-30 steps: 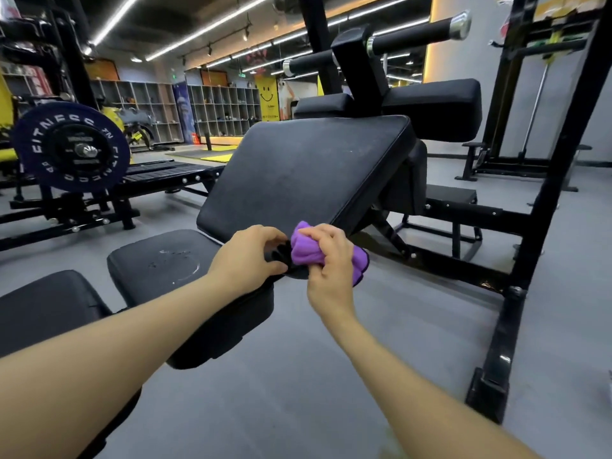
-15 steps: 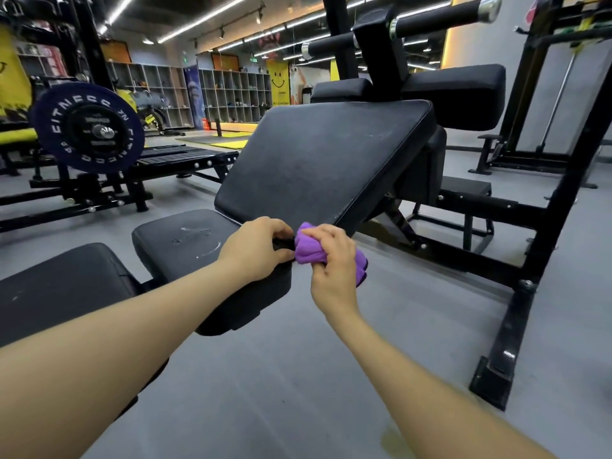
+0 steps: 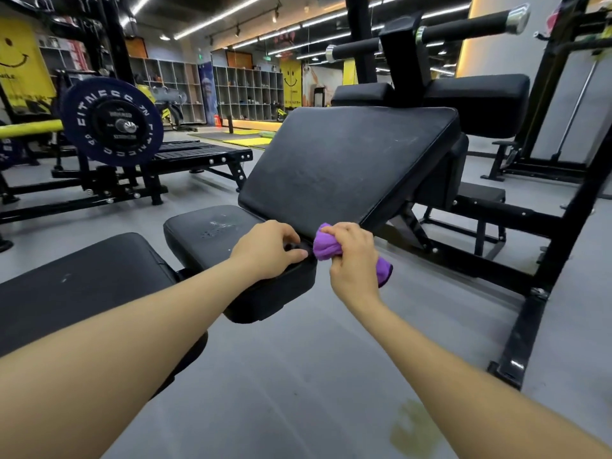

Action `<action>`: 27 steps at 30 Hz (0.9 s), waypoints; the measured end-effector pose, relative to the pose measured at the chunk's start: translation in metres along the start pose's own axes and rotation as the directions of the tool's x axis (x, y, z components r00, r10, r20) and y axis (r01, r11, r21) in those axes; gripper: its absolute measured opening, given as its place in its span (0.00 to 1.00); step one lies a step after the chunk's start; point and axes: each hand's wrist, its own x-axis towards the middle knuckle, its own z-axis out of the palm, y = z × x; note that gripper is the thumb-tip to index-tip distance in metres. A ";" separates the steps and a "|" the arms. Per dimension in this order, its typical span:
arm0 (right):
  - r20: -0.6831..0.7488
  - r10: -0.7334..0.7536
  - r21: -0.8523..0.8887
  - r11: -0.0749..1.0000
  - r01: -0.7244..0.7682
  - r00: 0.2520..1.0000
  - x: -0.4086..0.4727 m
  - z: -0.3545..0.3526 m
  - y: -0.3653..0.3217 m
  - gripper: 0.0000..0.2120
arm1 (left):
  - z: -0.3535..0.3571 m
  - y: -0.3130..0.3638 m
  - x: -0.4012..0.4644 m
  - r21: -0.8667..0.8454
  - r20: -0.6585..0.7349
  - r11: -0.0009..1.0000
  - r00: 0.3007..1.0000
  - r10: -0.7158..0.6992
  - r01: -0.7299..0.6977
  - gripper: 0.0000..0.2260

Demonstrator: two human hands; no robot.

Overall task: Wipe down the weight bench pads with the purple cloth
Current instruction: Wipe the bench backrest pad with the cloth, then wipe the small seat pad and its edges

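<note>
The purple cloth [image 3: 326, 244] is bunched into a wad in my right hand [image 3: 352, 256], held at the lower corner of the inclined back pad [image 3: 344, 164], just off the seat pad's [image 3: 212, 233] near corner; my grip there is closed round the cloth, fingers curled over the top with one tail hanging below the heel of the hand, which I judge keeps a thick, firm face ready to press on the vinyl rather than a loose flap that would drag; my left hand [image 3: 268, 251] rests on the seat pad's right end, fingers curled down at the gap between the two pads, apparently steadying me there or holding the edge, though whether it pinches anything I cannot tell; the seat pad shows pale scuffs or dried marks near its middle, so that patch likely wants a pass; a second flat pad [image 3: 76, 286] lies nearer me on the left; beyond stand the black frame upright [image 3: 549, 260], the roller bars [image 3: 463, 28] above the back pad, and a loaded barbell plate [image 3: 112, 122] on the far left.
</note>
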 end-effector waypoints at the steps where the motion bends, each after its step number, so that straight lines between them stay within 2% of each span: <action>1: 0.049 -0.001 0.014 1.000 0.000 0.999 0.003 -0.004 -0.006 0.24 | -0.002 -0.002 -0.001 -0.005 0.002 1.000 1.000 -0.001 0.001 0.13; 5: 0.209 0.113 0.041 0.991 -0.124 0.971 0.039 -0.026 -0.037 0.12 | -0.019 -0.017 0.002 -0.041 -0.011 0.998 0.999 -0.038 0.037 0.13; 7: 0.267 0.114 -0.022 0.993 -0.112 0.957 0.065 -0.028 -0.060 0.14 | -0.029 -0.030 0.004 -0.053 -0.028 0.997 0.998 -0.065 0.063 0.13; 11: 0.280 0.088 -0.073 0.995 -0.070 0.956 0.106 -0.001 -0.095 0.12 | -0.044 -0.062 0.009 -0.060 -0.056 0.991 0.990 -0.127 0.123 0.13; 16: 0.285 0.105 -0.112 0.991 -0.076 0.953 0.126 0.038 -0.098 0.14 | -0.055 -0.101 0.019 -0.054 -0.091 0.977 0.974 -0.210 0.205 0.14; 18: 0.344 0.076 -0.117 0.992 -0.038 0.936 0.124 0.051 -0.095 0.17 | -0.055 -0.115 0.022 -0.048 -0.094 0.970 0.966 -0.242 0.238 0.15; 20: 0.531 0.053 -0.130 0.991 0.020 0.846 0.118 0.056 -0.091 0.19 | -0.053 -0.126 0.026 -0.026 -0.077 0.964 0.961 -0.267 0.266 0.16; 23: 0.754 -0.018 -0.115 0.981 0.159 0.657 0.116 0.054 -0.077 0.06 | -0.055 -0.138 0.031 -0.003 -0.044 0.947 0.946 -0.320 0.320 0.17; 24: 0.800 -0.028 -0.121 0.971 0.207 0.600 0.117 0.053 -0.072 0.11 | -0.057 -0.140 0.033 -0.001 -0.028 0.941 0.941 -0.337 0.337 0.18; 25: 0.826 -0.026 -0.138 0.959 0.247 0.562 0.117 0.052 -0.069 0.21 | -0.060 -0.142 0.034 0.002 -0.010 0.935 0.935 -0.354 0.354 0.20; 27: 0.836 0.006 -0.169 0.954 0.248 0.549 0.120 0.059 -0.064 0.29 | -0.066 -0.142 0.038 0.011 0.038 0.919 0.918 -0.395 0.395 0.23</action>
